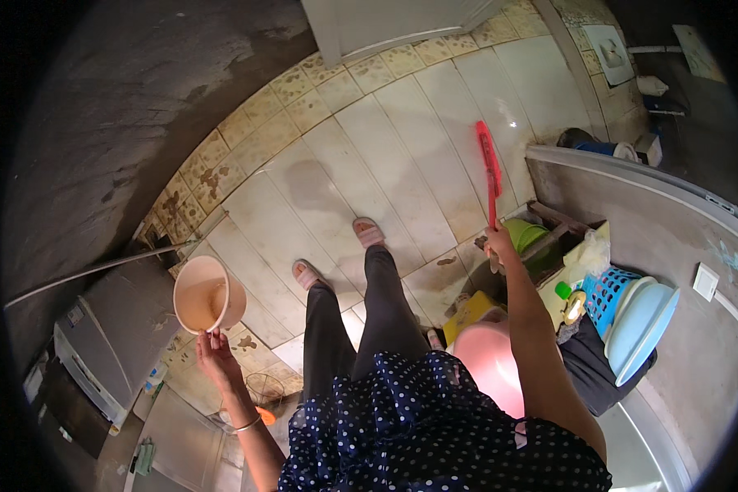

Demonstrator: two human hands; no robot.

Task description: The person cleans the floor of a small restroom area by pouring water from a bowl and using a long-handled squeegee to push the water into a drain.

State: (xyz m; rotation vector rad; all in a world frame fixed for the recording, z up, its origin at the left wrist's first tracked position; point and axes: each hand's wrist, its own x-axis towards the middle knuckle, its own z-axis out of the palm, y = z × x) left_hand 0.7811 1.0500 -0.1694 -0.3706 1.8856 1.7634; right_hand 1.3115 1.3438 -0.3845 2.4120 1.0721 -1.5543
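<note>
My left hand [214, 350] grips the rim of a pale pink plastic bucket [235, 301], tilted so that its inside shows, brownish at the bottom. On the right, my right hand [498, 241] is closed around the handle of a long red plastic brush [489, 163], its bristled end pointing away from me over the tiled floor [369, 166]. Below the right forearm stands a large pink tub [489, 357], and a green basket [524, 237] lies just right of the hand.
A low wall [639, 209] runs along the right. Beside it are a blue perforated basket [606, 295], light blue basins [646, 332] and black cloth [590, 369]. A thin pole [98, 269] crosses the left side above a grey cabinet-like box [117, 326]. A door [393, 24] stands at the top.
</note>
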